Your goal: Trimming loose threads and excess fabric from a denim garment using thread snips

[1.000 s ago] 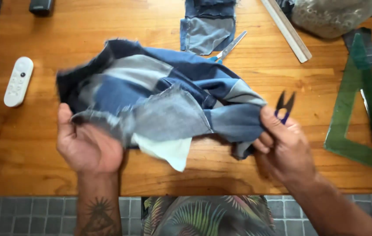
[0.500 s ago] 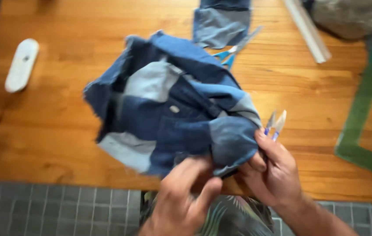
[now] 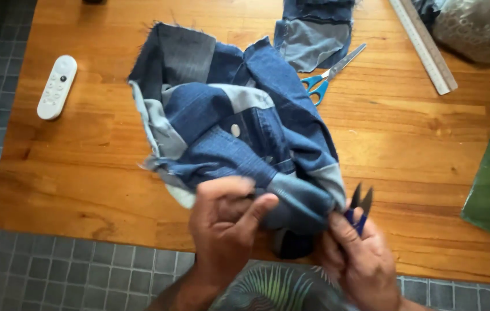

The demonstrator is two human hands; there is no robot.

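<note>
A patchwork denim piece (image 3: 230,132) lies bunched on the wooden table (image 3: 406,150), its near edge lifted toward the person. The left hand (image 3: 225,227) pinches the lower hem of the denim between thumb and fingers, closed on the fabric. The right hand (image 3: 360,262), at about 4 o'clock from the denim's middle, grips both a fold of the cloth and a pair of small thread snips (image 3: 360,207) whose dark blades point up past the fingers.

Compared with half a second ago, the denim has spread further up the table toward 12 o'clock and shows more of its grey panels, and the left hand has turned so the thumb sits on top.

At 1 o'clock from the denim lie blue-handled scissors (image 3: 325,78) beside a second denim scrap (image 3: 314,31). A ruler (image 3: 423,43) sits at 2 o'clock, and a white remote (image 3: 56,86) at 9 o'clock, well apart.
</note>
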